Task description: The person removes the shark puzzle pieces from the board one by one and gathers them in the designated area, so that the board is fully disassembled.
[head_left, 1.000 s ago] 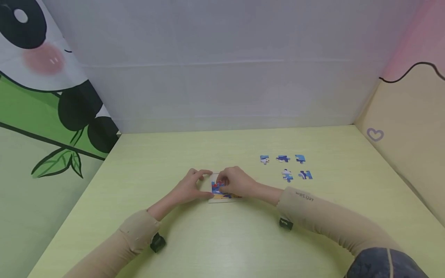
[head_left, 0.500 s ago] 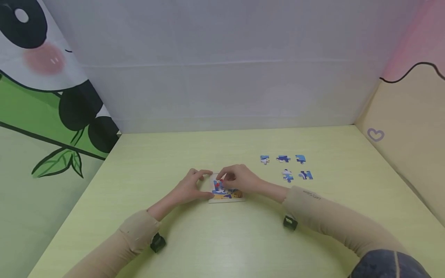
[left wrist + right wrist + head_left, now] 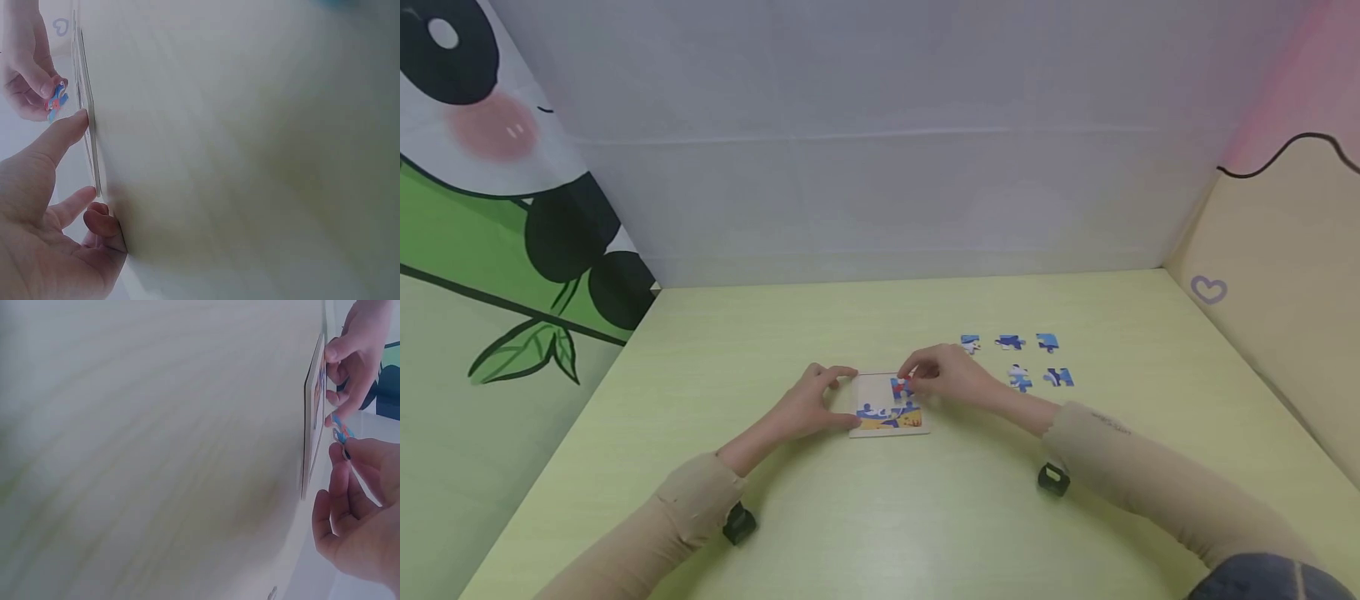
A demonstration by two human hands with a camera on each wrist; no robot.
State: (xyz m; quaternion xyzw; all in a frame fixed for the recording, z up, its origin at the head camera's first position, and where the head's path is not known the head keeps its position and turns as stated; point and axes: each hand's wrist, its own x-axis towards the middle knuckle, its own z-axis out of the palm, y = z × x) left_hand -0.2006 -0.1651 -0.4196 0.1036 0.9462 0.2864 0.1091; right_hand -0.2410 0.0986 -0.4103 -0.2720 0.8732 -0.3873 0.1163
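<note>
Left hand [image 3: 808,403] spread, touching the board [image 3: 872,388] (thumb and forefinger), right hand [image 3: 953,372] pinching a puzzle piece [image 3: 899,388] — probably just above the board

Pale yellow table [image 3: 880,517] is backed by grey wall [image 3: 880,192]; cartoon figure [image 3: 490,129] and green leaves [image 3: 523,354] are printed on left panel [image 3: 445,433], purple heart [image 3: 1195,288] on beige right panel [image 3: 1292,333].

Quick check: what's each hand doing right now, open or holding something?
Left hand: open, thumb and a fingertip touching the puzzle board.
Right hand: closed, pinching a red-and-blue puzzle piece.
</note>
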